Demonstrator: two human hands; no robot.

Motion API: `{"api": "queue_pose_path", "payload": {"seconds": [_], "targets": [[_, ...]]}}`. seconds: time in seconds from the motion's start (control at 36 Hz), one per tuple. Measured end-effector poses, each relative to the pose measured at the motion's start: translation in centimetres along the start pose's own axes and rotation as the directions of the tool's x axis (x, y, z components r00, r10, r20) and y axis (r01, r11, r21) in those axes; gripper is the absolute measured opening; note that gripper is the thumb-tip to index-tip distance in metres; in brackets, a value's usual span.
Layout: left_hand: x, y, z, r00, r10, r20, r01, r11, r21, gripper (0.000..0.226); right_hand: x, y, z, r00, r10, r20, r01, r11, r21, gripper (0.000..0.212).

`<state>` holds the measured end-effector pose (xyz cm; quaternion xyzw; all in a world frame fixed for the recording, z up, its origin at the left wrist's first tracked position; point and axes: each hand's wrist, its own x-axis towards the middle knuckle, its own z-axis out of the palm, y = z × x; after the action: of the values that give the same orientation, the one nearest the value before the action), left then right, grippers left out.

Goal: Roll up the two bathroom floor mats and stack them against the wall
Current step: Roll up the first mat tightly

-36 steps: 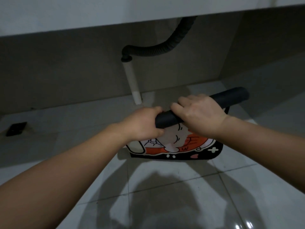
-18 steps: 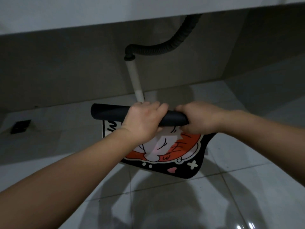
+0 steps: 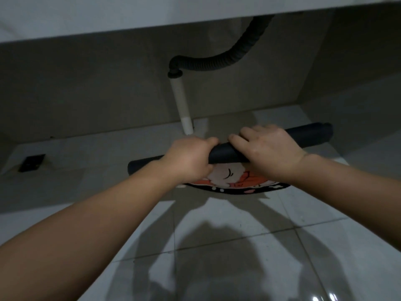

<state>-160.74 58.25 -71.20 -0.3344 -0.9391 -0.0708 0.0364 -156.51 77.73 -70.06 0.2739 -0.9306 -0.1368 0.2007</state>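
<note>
A floor mat (image 3: 308, 136) with a black underside is rolled into a long dark tube, lying slanted from lower left to upper right above the tiled floor. Its unrolled flap (image 3: 232, 181) hangs below the tube, showing an orange, white and black cartoon print. My left hand (image 3: 188, 158) grips the tube left of its middle. My right hand (image 3: 264, 148) is closed over the tube just to the right, fingers curled across the top. Only one mat is in view.
A white drain pipe (image 3: 181, 103) joined to a dark corrugated hose (image 3: 234, 59) comes down to the floor just behind the mat. The grey wall (image 3: 86, 94) runs under a white counter edge (image 3: 130, 16). A dark floor drain (image 3: 32, 162) sits at the left.
The tube's right end has swung up and out to the right, and less of the printed flap hangs free. Both hands stay closed on the roll.
</note>
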Motion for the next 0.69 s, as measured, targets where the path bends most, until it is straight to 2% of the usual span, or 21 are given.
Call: {"api": "queue_pose_path", "payload": {"seconds": [0.08,0.19,0.33,0.39,0.44,0.53,0.61,0.69], "targets": [[-0.4,-0.3,0.8,0.985,0.085,-0.151,-0.061,0.985,0.159,0.031,0.7,0.0,-0.7,0.979,0.02,0.201,-0.044,0.992,0.115,0.041],[-0.6,-0.5,1.6,0.931,0.211,-0.296,-0.123,0.949,0.29,0.035,1.4,0.0,-2.1,0.863,0.067,0.501,-0.266,0.904,0.336,0.039],[-0.5,-0.5,2.3,0.886,0.26,-0.383,-0.148,0.944,0.296,0.035,1.7,0.4,-1.6,0.754,0.08,0.652,-0.49,0.728,0.478,0.035],[-0.5,-0.6,2.3,0.908,0.236,-0.347,-0.144,0.952,0.27,0.038,1.7,0.2,-1.4,0.768,0.098,0.633,-0.481,0.74,0.469,0.03],[-0.4,-0.5,1.9,0.949,0.178,-0.259,-0.126,0.971,0.203,0.038,1.5,-0.1,-1.2,0.813,0.121,0.569,-0.412,0.811,0.415,0.026],[-0.2,-0.6,1.5,0.996,0.05,-0.068,-0.044,0.996,0.076,0.039,0.9,-0.4,-0.7,0.927,0.093,0.364,-0.188,0.954,0.235,0.023],[0.0,-0.6,1.3,0.992,-0.043,0.118,0.052,0.996,-0.069,0.048,0.1,-0.3,0.1,0.991,-0.028,0.134,0.023,0.999,0.037,0.017],[0.0,-0.4,1.1,0.978,-0.079,0.195,0.11,0.982,-0.152,0.054,-0.2,-0.3,0.8,0.997,-0.064,0.047,0.062,0.998,0.029,0.013]]}}
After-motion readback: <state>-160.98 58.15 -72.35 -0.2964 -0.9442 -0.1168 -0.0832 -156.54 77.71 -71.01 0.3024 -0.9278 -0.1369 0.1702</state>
